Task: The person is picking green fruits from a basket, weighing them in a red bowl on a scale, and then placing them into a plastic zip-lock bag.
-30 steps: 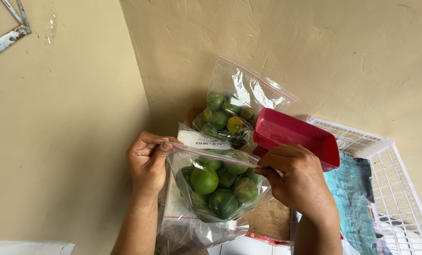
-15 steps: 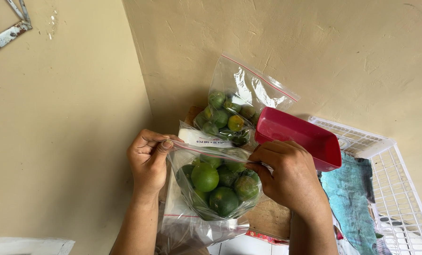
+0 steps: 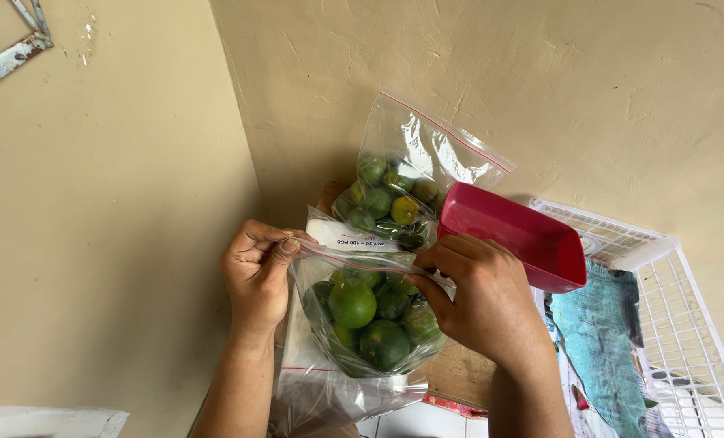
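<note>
While the left hand [image 3: 257,272] and right hand [image 3: 479,300] each pinch the red-striped mouth of a clear plastic zip bag of green limes [image 3: 370,316] at centre frame, pressing evenly from nine toward three o'clock would likely seal it cleanly.

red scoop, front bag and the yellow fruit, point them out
red scoop [image 3: 514,243], head view, on its inner wall
front bag [image 3: 354,280], head view, on its clear front above the limes
yellow fruit [image 3: 404,210], head view, on its middle, in the back bag

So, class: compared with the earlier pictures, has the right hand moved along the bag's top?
Yes. The right hand has slid slightly left along the zip bag top, toward the left hand, judged against the red tray.
</note>
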